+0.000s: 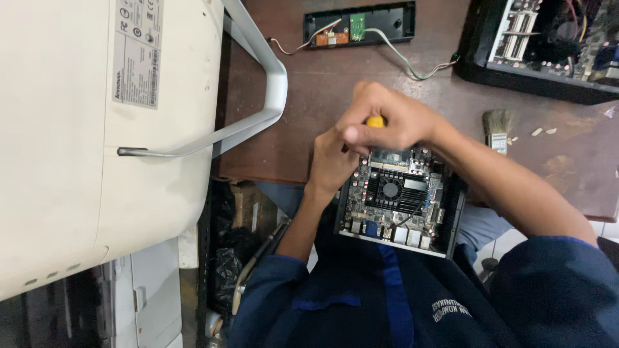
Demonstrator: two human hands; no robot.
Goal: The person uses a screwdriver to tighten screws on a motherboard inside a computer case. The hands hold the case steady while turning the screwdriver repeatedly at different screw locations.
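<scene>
A small black computer case [456,212] rests on my lap against the table edge, with its green circuit board [393,206] and a black fan [390,190] exposed. My right hand [393,119] is closed over a yellow-handled screwdriver [375,121], which points down at the board's far edge. My left hand [332,164] grips the case at its far left corner, just beneath my right hand. The screwdriver's tip is hidden behind my fingers.
A large white monitor back [64,142] with a silver stand [271,84] fills the left. On the brown table [322,84] lie a black strip panel [361,22] with small boards and wires, a paintbrush [498,129], and an open black computer case [548,38].
</scene>
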